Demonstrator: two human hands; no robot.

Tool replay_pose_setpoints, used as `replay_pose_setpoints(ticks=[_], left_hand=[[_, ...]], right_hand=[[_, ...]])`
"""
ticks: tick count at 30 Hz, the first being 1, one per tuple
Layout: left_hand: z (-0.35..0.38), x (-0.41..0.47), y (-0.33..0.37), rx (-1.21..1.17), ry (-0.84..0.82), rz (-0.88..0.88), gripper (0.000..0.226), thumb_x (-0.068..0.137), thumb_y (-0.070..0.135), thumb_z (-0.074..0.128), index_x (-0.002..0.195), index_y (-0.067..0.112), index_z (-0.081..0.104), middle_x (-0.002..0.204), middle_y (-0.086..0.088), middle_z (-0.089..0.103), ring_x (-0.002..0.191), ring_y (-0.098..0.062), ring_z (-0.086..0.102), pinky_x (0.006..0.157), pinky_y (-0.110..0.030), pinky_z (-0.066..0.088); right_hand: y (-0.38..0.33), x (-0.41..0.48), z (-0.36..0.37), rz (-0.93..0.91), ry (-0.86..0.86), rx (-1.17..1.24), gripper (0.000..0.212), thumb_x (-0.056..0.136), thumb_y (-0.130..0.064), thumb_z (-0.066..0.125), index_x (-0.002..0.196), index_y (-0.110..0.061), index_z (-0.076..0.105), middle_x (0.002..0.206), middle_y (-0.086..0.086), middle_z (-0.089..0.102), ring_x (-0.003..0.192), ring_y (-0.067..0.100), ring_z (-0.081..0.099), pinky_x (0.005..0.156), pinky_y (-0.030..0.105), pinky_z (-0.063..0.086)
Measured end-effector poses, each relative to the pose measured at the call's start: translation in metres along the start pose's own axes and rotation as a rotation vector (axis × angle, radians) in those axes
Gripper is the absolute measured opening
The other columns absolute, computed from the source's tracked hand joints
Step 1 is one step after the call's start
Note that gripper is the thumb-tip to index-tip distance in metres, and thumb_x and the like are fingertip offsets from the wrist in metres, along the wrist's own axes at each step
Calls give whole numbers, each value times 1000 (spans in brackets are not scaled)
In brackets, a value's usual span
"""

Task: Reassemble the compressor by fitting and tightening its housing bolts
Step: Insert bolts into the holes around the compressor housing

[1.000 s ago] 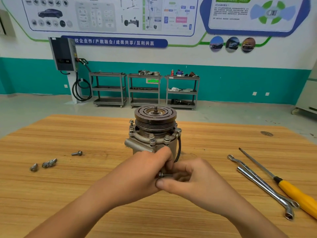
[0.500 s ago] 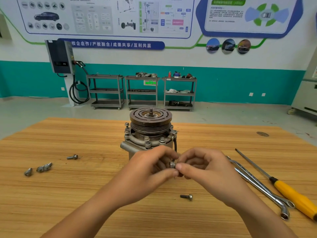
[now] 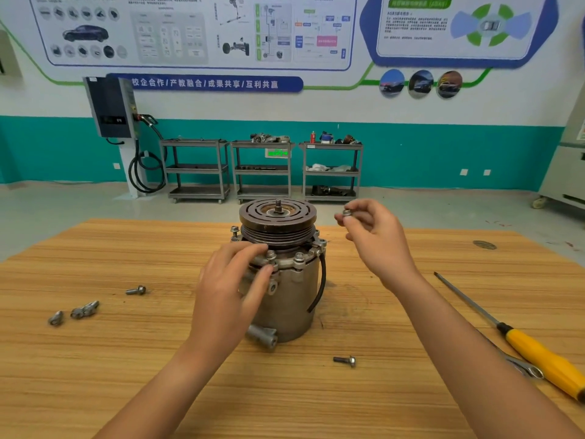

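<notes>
Left hand (image 3: 234,280) extended, fingers loosely straight; right hand (image 3: 375,236) raised, its grip pinching a bolt (image 3: 347,212).

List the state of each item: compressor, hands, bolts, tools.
compressor: upright on table, pulley up.
left hand: fingers rest on compressor's flange.
right hand: raised, pinches held bolt.
held bolt: in the air beside pulley, unfitted.
loose bolt: lying on table before compressor.
screwdriver: lying on table, untouched.
</notes>
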State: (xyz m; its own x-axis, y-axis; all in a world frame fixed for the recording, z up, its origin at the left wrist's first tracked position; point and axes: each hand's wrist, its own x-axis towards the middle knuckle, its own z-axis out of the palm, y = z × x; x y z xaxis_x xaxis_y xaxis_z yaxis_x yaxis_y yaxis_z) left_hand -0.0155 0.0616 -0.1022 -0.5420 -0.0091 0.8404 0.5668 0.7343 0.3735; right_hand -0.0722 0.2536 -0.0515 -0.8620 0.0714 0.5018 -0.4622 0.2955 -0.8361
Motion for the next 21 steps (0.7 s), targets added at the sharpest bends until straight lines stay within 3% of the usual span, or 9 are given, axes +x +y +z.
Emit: replay_pose_setpoints(ticks=[5, 10, 15, 21], left_hand=[[-1, 6, 0, 61, -27, 20, 35, 86, 31, 49, 99, 6, 70, 91, -4, 69, 86, -18, 61, 75, -43, 50], [-4, 18, 6, 75, -103, 1, 19, 83, 24, 62, 92, 9, 70, 86, 0, 69, 83, -21, 63, 76, -44, 49], [-8, 22, 1, -11, -153, -1, 14, 82, 5, 69, 95, 9, 71, 90, 2, 67, 86, -12, 60, 77, -24, 46], [-3, 16, -6, -89, -112, -26, 17, 86, 4, 63, 100, 10, 70, 94, 4, 61, 89, -1, 53, 79, -6, 39]], right_hand=[[20, 8, 21, 1, -13, 52, 23, 88, -14, 63, 84, -35, 55, 83, -10, 66, 76, -1, 61, 56, 5, 46], [29, 9, 23, 24, -16, 95, 21, 87, -14, 65, 91, -35, 62, 87, -14, 66, 84, -10, 60, 62, -2, 43], [32, 10, 18, 21, -53, 115, 22, 84, -13, 68, 87, -35, 66, 82, -17, 66, 77, -15, 62, 62, 0, 44], [35, 12, 20, -29, -17, -7, 22, 85, -13, 67, 107, -15, 70, 83, -17, 64, 76, -15, 59, 63, -1, 43]])
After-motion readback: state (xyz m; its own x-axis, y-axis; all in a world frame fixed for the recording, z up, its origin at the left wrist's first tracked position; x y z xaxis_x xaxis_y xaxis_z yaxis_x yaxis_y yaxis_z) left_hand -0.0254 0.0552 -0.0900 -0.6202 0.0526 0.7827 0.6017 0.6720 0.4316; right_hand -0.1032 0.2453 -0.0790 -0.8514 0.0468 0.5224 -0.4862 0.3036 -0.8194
